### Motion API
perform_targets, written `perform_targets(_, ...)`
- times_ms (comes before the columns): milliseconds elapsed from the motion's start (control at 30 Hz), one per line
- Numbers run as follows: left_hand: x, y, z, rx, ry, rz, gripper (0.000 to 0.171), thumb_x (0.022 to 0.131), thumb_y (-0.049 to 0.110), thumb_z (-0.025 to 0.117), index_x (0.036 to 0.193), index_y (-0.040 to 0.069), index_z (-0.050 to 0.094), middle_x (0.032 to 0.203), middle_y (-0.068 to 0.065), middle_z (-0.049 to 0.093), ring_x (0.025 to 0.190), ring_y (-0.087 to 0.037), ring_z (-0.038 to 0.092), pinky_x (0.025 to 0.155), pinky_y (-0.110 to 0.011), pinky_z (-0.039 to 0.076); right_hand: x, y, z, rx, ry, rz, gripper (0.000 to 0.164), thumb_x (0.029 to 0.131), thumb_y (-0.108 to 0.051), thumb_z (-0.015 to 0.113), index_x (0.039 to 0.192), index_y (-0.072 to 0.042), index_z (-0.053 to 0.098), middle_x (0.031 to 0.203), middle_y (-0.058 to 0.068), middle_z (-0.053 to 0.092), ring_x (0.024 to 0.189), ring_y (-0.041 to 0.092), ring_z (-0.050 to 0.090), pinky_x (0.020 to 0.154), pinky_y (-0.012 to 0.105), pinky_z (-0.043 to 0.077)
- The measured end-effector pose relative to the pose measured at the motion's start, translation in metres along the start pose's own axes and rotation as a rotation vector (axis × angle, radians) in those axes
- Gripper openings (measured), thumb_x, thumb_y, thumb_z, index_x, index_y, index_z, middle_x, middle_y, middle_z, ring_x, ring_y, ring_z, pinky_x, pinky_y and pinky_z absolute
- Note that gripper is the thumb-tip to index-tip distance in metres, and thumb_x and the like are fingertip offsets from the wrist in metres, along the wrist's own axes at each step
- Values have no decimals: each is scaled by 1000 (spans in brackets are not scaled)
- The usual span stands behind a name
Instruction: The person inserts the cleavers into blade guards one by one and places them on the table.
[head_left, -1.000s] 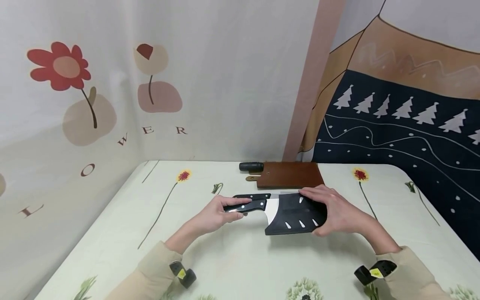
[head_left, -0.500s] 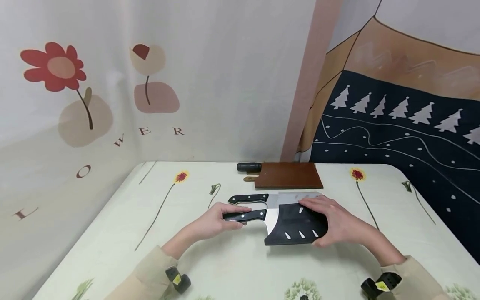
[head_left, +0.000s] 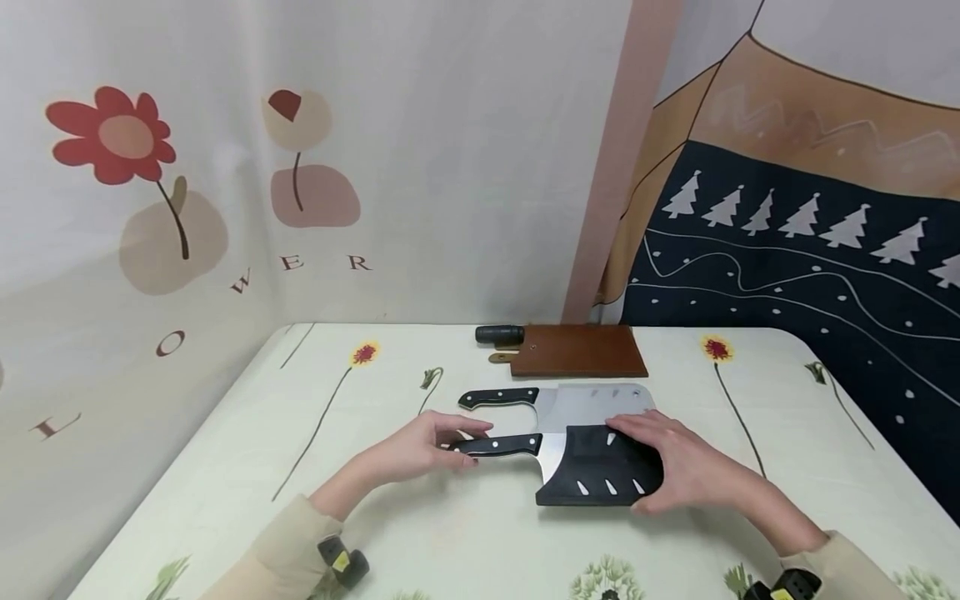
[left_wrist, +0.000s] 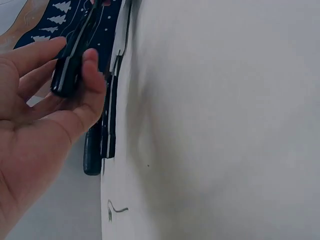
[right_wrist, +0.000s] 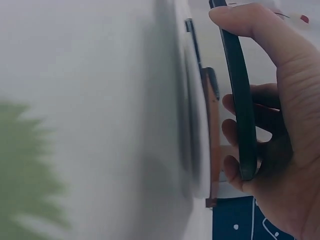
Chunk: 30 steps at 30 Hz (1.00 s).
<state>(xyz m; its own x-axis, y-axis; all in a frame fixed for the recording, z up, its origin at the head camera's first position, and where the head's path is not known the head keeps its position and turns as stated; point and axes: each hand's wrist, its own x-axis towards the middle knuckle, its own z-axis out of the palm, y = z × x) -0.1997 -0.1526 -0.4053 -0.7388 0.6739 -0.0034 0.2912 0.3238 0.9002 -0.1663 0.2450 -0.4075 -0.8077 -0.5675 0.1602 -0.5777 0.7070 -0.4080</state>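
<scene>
A cleaver with a black riveted handle [head_left: 498,445] has its blade in a black sheath [head_left: 600,475] with white slots. In the left wrist view, my left hand [head_left: 420,450] curves loosely round the handle's end [left_wrist: 67,75], thumb on one side and fingers on the other. My right hand [head_left: 686,462] grips the sheath's right end, thumb on one face and fingers on the other in the right wrist view. Behind it, a second cleaver [head_left: 600,404] with a black handle and a pale grey covered blade lies on the table, partly overlapped by the black sheath.
At the table's back edge lies a brown slab-like sheath [head_left: 581,352] with a black handle [head_left: 498,335] and a small brass-coloured tab at its left. The flower-print tablecloth [head_left: 225,517] covers the table. A printed curtain [head_left: 450,167] hangs behind.
Both hands have brought the sheathed cleaver toward me, uncovering more of the second cleaver behind. The left hand's hold has loosened, its index finger now lifted off the handle.
</scene>
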Motion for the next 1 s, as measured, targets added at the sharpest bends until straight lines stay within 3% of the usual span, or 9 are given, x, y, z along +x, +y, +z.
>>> perform_targets(133,-6,-1,-2,-13,-55,-22,51,93,3,71,141,-6,57,140,-22,59,115,-19,65,85,-26,53,-6,1,5,-21,-10,9,98,59,-46,95,142,-9,59,139,10,61,126,40,53,94,61,46)
perform_targets(300,-11,-1,-3,5,-90,-42,52,94,5,69,143,-6,55,137,-19,63,114,-26,65,87,-28,54,-14,-2,10,-38,-23,38,98,59,-46,94,143,-10,59,140,9,60,125,39,54,94,59,47)
perform_targets(433,-13,0,-3,31,-118,-56,51,96,7,69,144,-4,55,135,-16,65,112,-24,66,89,-29,53,-16,-5,12,-49,-44,54,98,60,-49,93,143,-10,59,141,10,60,127,41,53,94,60,46)
perform_targets(733,-14,-1,-1,118,-140,-107,51,98,8,66,148,3,54,132,-6,68,109,-19,67,91,-28,51,-14,-8,17,-60,-89,76,100,60,-52,93,143,-8,60,141,7,60,126,35,52,95,59,44)
perform_targets(1000,-16,-1,0,104,-142,-114,47,99,10,65,145,4,58,132,-6,67,108,-17,65,92,-29,50,-13,-7,19,-69,-127,93,97,63,-54,92,142,-7,61,142,8,60,127,35,50,98,61,40)
